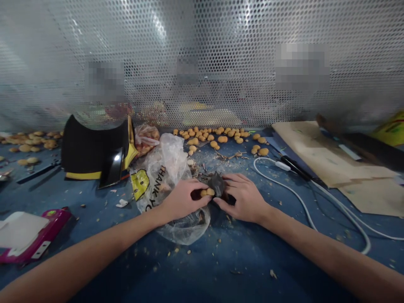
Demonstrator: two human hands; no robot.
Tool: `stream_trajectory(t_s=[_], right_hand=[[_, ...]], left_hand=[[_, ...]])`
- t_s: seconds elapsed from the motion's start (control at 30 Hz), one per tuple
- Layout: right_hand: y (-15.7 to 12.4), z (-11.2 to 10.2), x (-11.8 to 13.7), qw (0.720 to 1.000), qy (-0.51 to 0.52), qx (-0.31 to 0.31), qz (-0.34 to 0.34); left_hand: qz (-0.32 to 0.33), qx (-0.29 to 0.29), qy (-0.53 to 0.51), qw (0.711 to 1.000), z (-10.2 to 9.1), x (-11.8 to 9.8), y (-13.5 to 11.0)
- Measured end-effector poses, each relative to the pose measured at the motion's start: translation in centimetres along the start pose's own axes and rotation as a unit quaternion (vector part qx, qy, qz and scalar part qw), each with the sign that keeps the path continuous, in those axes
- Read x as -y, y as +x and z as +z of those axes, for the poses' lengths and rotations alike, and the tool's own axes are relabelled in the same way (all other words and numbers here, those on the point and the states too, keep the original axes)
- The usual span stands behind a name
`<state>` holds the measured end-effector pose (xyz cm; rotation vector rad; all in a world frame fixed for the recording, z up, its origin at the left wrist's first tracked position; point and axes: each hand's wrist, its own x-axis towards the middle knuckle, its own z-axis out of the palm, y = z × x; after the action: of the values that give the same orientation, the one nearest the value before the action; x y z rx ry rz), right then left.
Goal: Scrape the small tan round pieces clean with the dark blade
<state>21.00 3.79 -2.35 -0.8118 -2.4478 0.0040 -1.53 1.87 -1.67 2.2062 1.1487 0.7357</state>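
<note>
A perforated metal screen (pixel 202 50) stands beyond a blue work surface (pixel 240 269) strewn with crumbs and fragments. Round tan nuts (pixel 211 135) lie in a loose band at 12 o'clock from the hands, and more lie at 10 o'clock beyond a black-and-yellow packet (pixel 94 147). A sheet of cardboard (pixel 331 160) lies at 2 o'clock, a white cable (pixel 293 195) loops at 3 o'clock, and a pink package (pixel 38 235) lies at 8 o'clock. A crumpled clear plastic bag (pixel 170 168) printed "THANK YOU" spreads beneath the left hand (pixel 184 200).

A dark bristly clump (pixel 217 184) sits between the hands, just beyond their fingertips and above the bag's right edge. Its long axis seems to run from 12 to 6 o'clock, with its pointed top toward 12, though the fingers hide its lower end. The left hand is curled narrowly around two tan nuts (pixel 206 192) at the clump's 8 o'clock side. The right hand (pixel 244 198) is nearly as close, its fingers spread and pressing the clump from 3 o'clock.
</note>
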Motion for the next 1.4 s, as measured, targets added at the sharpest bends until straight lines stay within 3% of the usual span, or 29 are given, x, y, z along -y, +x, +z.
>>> stream_trajectory(t_s=[0.23, 0.37, 0.6, 0.83, 1.2, 1.4], right_hand=[[-0.2, 0.4, -0.3, 1.0, 0.016, -0.008, -0.022], [-0.3, 0.3, -0.4, 0.999, 0.025, -0.032, -0.015], [-0.2, -0.1, -0.2, 0.997, 0.046, -0.061, -0.004], [0.2, -0.4, 0.0, 0.991, 0.08, -0.016, -0.107], [-0.2, 0.0, -0.3, 0.984, 0.126, 0.006, -0.126], [-0.2, -0.1, 0.2, 0.983, 0.132, 0.015, -0.127]], left_hand=[[0.013, -0.014, -0.014, 1.0, 0.3, 0.3, 0.1], [-0.016, -0.02, -0.065, 0.998, 0.6, 0.6, -0.1], [-0.038, 0.012, -0.146, 0.988, 0.7, 0.4, -0.3], [-0.054, -0.043, -0.1, 0.993, 0.6, 1.1, -0.3], [-0.045, -0.042, -0.218, 0.974, 0.4, 1.1, -0.2], [-0.049, -0.021, -0.195, 0.979, 0.5, 1.1, -0.3]])
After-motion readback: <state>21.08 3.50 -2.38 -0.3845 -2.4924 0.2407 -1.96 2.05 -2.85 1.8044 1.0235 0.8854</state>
